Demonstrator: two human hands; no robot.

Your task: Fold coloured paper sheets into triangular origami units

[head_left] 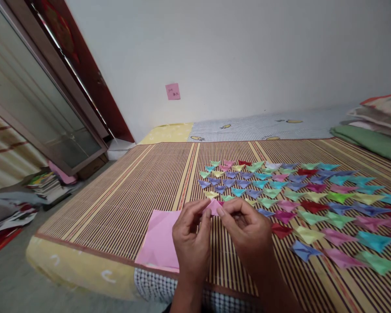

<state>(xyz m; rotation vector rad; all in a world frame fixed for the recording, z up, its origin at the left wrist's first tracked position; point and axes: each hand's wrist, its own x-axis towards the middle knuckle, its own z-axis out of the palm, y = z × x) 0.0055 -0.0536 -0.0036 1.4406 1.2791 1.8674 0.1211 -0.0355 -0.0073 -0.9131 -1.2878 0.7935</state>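
Note:
Between my two hands is a small piece of folded pink paper (214, 206), pointed at the top. My left hand (192, 230) pinches its left side between thumb and fingers. The right side is pinched by my right hand (247, 226), the thumb pressing on the paper's face. Part of the paper is hidden behind my fingers. Beside my left hand lies a stack of square pink paper (159, 241) near the mat's front edge. Rows of small folded paper shapes (308, 234) in many colours spread out to the right and beyond my hands.
A striped woven mat (117, 195) covers the bed. Folded bedding (371, 141) and a pillow (389, 108) sit at the far right. A pink note (173, 91) is stuck on the white wall. Books (47, 187) are piled at the left, past the bed's edge.

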